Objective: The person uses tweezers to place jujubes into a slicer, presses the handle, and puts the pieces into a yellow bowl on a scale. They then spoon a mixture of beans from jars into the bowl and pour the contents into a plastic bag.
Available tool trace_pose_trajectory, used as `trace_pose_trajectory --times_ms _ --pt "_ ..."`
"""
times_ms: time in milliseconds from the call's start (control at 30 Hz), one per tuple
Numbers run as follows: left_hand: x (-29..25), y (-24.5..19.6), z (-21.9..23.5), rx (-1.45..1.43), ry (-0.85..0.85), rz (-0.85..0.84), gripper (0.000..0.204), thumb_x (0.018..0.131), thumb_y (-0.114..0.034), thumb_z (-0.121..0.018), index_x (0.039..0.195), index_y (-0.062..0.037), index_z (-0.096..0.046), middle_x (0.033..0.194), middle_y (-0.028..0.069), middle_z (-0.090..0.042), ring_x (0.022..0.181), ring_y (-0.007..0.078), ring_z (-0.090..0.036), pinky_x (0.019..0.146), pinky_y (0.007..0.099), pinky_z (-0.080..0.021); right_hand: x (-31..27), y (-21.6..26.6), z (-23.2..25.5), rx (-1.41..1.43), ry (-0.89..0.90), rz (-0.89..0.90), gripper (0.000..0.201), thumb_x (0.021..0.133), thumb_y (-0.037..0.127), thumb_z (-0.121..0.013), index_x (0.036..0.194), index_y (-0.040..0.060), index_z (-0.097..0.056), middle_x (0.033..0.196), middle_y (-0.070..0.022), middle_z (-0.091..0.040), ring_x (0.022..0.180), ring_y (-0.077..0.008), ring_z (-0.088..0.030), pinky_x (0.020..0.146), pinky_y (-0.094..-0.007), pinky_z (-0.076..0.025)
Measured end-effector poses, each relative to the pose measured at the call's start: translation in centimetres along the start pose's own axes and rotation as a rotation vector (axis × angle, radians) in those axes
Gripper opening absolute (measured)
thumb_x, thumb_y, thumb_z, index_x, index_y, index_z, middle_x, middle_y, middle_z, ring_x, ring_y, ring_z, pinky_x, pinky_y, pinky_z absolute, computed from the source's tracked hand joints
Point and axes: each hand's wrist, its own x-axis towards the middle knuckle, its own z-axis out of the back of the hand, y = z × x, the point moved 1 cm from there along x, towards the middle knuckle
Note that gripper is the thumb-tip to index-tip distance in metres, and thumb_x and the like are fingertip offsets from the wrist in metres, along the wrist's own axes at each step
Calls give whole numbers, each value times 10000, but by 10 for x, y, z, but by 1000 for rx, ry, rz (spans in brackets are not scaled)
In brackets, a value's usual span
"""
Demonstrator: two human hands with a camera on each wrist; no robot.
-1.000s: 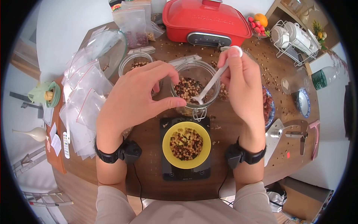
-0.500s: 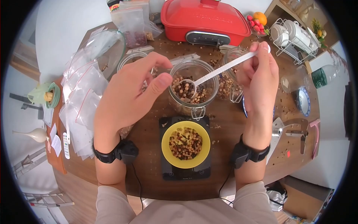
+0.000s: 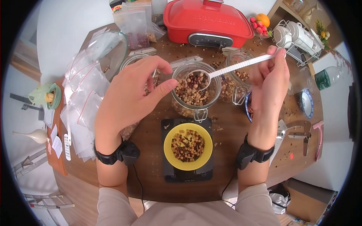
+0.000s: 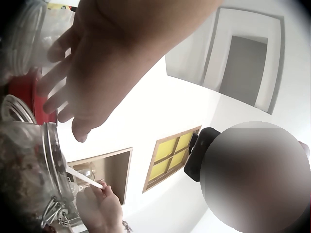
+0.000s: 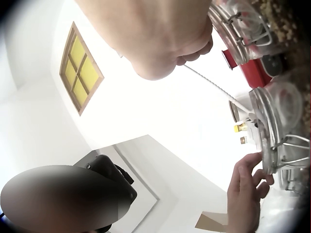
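Note:
My right hand (image 3: 269,84) pinches the end of a white long-handled spoon (image 3: 241,67). The spoon's bowl, heaped with mixed peppercorn-like grains (image 3: 197,80), hangs over the mouth of a clip-top glass jar (image 3: 218,88). More of the same grains fill the lower part of that jar. Beside its left rim is my left hand (image 3: 130,94), fingers loosely bent and thumb extended, with nothing in its grasp; the left wrist view shows its spread fingers (image 4: 58,87). In front of the jar, a yellow bowl (image 3: 169,158) with similar grains sits on a black kitchen scale (image 3: 188,177).
A second clip-top jar (image 3: 238,56) stands behind right, another jar (image 3: 132,60) behind my left hand. Zip bags (image 3: 88,86) lie at left. A red electric cooker (image 3: 209,22) is at the back. Metal tools (image 3: 301,132) and a blue-patterned bowl (image 3: 307,103) are at right, among scattered grains.
The spoon has come up from inside the jar with a load of grains, its handle now lying flatter. My right hand has moved right; my left hand has drawn back slightly left from the rim.

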Motion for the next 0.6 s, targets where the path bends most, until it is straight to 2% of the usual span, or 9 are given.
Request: trace_pose_trajectory --times_ms 33,133,333,500,600 --pt "0 0 0 -3 2 2 225 895 -202 -713 1036 -48 -633 858 46 -617 685 159 -502 654 299 -431 0 0 0 -14 18 27 352 1105 360 -395 951 84 -550 602 66 -235 502 -51 -200 483 -265 -161" --pt "0 0 -2 13 -6 -16 226 887 -204 -726 1025 -52 -633 860 41 -627 668 154 -499 633 296 -425 -3 -2 0 -107 134 238 434 1099 393 -404 874 67 -581 599 74 -371 478 -19 -261 445 -227 -173" --pt "1 2 -3 10 28 -37 230 869 -198 -741 1028 -73 -631 759 11 -594 568 112 -436 538 267 -367 -18 -1 -10 -256 381 404 394 1093 339 -453 913 25 -610 632 66 -455 548 -18 -365 500 -198 -257" --pt "0 4 -3 31 55 -42 273 848 -200 -760 1059 -94 -625 697 -8 -543 539 94 -392 508 260 -328 -23 -6 -15 -284 550 305 319 1091 216 -457 907 15 -624 632 25 -488 565 -41 -420 526 -214 -327" --pt "0 3 -3 20 79 -33 287 844 -205 -766 1070 -102 -622 685 -15 -522 541 94 -387 509 263 -325 -26 -6 -17 -401 741 217 294 1080 187 -463 904 19 -628 623 10 -498 561 -60 -448 532 -235 -357"
